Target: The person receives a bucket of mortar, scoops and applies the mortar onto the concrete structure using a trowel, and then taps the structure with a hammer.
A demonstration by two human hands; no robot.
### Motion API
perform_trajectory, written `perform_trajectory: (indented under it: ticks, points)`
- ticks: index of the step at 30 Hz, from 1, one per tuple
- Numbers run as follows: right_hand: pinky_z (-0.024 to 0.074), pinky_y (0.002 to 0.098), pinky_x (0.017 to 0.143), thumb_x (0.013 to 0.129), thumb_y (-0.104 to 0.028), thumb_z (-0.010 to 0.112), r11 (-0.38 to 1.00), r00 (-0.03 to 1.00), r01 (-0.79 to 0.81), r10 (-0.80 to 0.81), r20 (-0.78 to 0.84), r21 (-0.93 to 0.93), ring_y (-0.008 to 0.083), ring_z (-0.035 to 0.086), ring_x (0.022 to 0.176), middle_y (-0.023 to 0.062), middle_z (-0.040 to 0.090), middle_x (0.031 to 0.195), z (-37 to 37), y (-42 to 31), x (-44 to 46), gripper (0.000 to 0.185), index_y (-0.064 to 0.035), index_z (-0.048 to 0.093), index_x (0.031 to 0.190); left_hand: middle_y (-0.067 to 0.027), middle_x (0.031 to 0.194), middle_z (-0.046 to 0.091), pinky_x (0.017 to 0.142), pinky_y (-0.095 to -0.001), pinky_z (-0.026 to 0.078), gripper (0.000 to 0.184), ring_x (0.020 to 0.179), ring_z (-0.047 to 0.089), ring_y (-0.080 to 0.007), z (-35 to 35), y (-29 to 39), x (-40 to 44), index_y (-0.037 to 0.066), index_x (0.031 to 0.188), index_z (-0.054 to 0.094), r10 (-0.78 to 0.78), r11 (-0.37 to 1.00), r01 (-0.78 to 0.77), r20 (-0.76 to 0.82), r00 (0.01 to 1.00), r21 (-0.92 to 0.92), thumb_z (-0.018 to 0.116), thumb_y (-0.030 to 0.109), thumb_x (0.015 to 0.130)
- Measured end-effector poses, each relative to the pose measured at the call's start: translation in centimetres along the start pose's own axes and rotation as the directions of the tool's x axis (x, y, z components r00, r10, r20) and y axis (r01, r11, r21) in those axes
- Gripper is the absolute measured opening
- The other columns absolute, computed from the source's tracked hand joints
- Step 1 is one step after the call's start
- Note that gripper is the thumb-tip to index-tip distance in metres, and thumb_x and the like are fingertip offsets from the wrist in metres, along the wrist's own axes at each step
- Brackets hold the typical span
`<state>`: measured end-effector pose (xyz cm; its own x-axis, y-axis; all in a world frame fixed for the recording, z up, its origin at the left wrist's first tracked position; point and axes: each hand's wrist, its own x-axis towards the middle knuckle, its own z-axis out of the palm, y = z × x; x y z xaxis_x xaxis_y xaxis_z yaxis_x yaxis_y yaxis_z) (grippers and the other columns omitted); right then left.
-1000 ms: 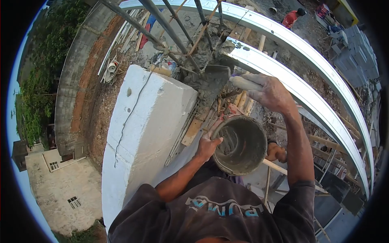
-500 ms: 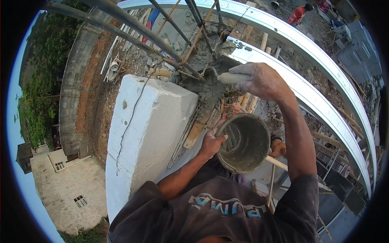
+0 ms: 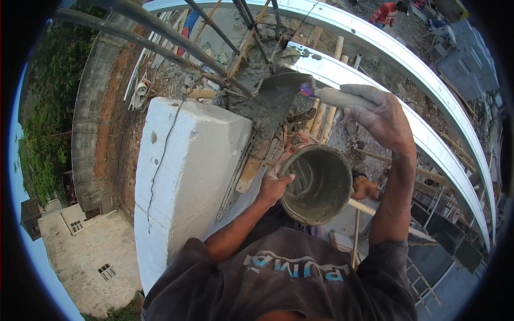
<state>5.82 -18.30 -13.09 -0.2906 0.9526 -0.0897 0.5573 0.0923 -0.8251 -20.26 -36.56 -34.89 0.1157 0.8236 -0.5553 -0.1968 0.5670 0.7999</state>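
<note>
My left hand [image 3: 274,188] is closed on the rim of a cement-coated bucket [image 3: 341,184], thumb over the edge. The bucket tilts toward me, and grey mortar smears its inside. In my right hand [image 3: 386,119] is the pale handle of a trowel [image 3: 286,83], fingers wrapped round it. The trowel's wide grey blade lies against wet concrete [image 3: 262,113] at the foot of the steel bars, its lower edge hard to tell from the mix.
A white block wall [image 3: 214,152] stands at my left. Steel bars [image 3: 171,40] rise at upper left. White metal beams [image 3: 369,88] curve along the right. Another person's arm [image 3: 365,188] shows beside the bucket, and a person in red [image 3: 384,13] is farther off.
My right hand has moved right and slightly down, and the trowel's blade now shows broadside over the concrete. My left hand still grips the bucket. The view has shifted slightly.
</note>
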Motion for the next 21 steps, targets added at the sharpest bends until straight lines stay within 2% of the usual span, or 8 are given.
perform_trajectory:
  ticks: [2, 4, 6, 8, 10, 13, 18, 21]
  points:
    - [0.0549, 0.0357, 0.077, 0.086, -0.029, 0.073, 0.986, 0.982, -0.115, 0.131, -0.138, 0.118, 0.0230, 0.070, 0.086, 0.0173, 0.072, 0.100, 0.3, 0.2, -3.6, 0.048, 0.0004, 0.067, 0.124, -0.0075, 0.109, 0.068, 0.086, -0.0287, 0.052, 0.039, 0.094, 0.064, -0.0135, 0.2, 0.0, -0.1, -0.003, 0.124, 0.059, -0.014, 1.000, 0.014, -0.016, 1.000, -0.009, 0.068, 0.006, 0.087]
    - [0.0507, 0.0301, 0.062, 0.088, -0.035, 0.072, 0.921, 0.928, -0.313, 0.349, -0.132, 0.234, 0.0152, 0.063, 0.071, 0.0110, 0.070, 0.089, 1.3, -0.8, -7.0, 0.052, 0.0017, 0.067, 0.124, -0.0074, 0.108, 0.068, 0.086, -0.0289, 0.052, 0.039, 0.094, 0.064, -0.0134, 0.4, 0.8, -0.4, -0.004, 0.124, 0.060, -0.031, 0.999, 0.031, -0.041, 0.999, -0.018, 0.069, 0.006, 0.087]
    - [0.0344, 0.0207, 0.047, 0.093, -0.044, 0.068, 0.679, 0.853, -0.368, 0.518, -0.059, 0.636, 0.0052, 0.048, 0.056, 0.0039, 0.064, 0.078, 4.6, -0.8, -10.6, 0.056, -0.0002, 0.064, 0.128, -0.0081, 0.108, 0.068, 0.084, -0.0288, 0.052, 0.039, 0.093, 0.064, -0.0139, 0.5, 1.0, -0.4, -0.004, 0.122, 0.060, -0.031, 0.999, 0.029, -0.042, 0.999, -0.034, 0.070, 0.006, 0.086]
    - [0.0320, 0.0192, 0.044, 0.097, -0.042, 0.063, 0.427, 0.835, -0.320, 0.549, 0.039, 0.845, 0.0048, 0.047, 0.052, 0.0029, 0.062, 0.077, 8.0, -0.1, -13.3, 0.056, -0.0002, 0.058, 0.134, -0.0085, 0.107, 0.068, 0.084, -0.0285, 0.052, 0.039, 0.092, 0.064, -0.0141, 0.8, 1.4, -0.6, -0.005, 0.121, 0.060, -0.024, 0.999, 0.023, -0.050, 0.998, -0.027, 0.070, 0.007, 0.085]
    - [0.0326, 0.0187, 0.043, 0.100, -0.038, 0.060, 0.237, 0.787, -0.296, 0.609, 0.096, 0.925, 0.0051, 0.048, 0.053, 0.0024, 0.060, 0.078, 10.6, 0.3, -14.7, 0.052, -0.0012, 0.055, 0.136, -0.0088, 0.107, 0.068, 0.083, -0.0283, 0.052, 0.039, 0.092, 0.064, -0.0142, 0.9, 1.6, -0.7, -0.005, 0.120, 0.060, -0.024, 1.000, 0.024, -0.052, 0.998, -0.005, 0.071, 0.007, 0.085]
    - [0.0320, 0.0177, 0.042, 0.101, -0.036, 0.060, 0.191, 0.815, -0.187, 0.578, 0.044, 0.964, 0.0047, 0.046, 0.053, 0.0032, 0.059, 0.079, 13.7, 1.0, -13.7, 0.053, -0.0017, 0.050, 0.140, -0.0087, 0.106, 0.068, 0.082, -0.0282, 0.051, 0.039, 0.091, 0.064, -0.0142, 0.9, 1.6, -0.8, -0.005, 0.119, 0.061, -0.013, 0.999, 0.015, -0.050, 0.999, 0.041, 0.071, 0.008, 0.083]
    - [0.0340, 0.0194, 0.044, 0.103, -0.032, 0.055, 0.399, 0.833, -0.238, 0.552, -0.024, 0.886, 0.0042, 0.046, 0.054, -0.0002, 0.055, 0.076, 16.0, 0.7, -9.9, 0.042, -0.0045, 0.055, 0.135, -0.0078, 0.104, 0.068, 0.080, -0.0294, 0.052, 0.037, 0.089, 0.064, -0.0150, 0.1, -0.4, -0.6, -0.004, 0.117, 0.062, 0.017, 0.991, -0.012, -0.032, 0.999, 0.132, 0.072, 0.009, 0.083]
    - [0.0343, 0.0200, 0.045, 0.103, -0.028, 0.054, 0.447, 0.839, -0.295, 0.544, 0.005, 0.844, 0.0036, 0.045, 0.055, -0.0013, 0.052, 0.073, 16.7, -0.6, -10.7, 0.037, -0.0055, 0.057, 0.132, -0.0071, 0.103, 0.068, 0.079, -0.0302, 0.053, 0.037, 0.088, 0.064, -0.0154, 0.2, -0.7, -1.0, -0.003, 0.117, 0.062, 0.044, 0.994, -0.041, -0.027, 0.999, 0.098, 0.071, 0.009, 0.084]
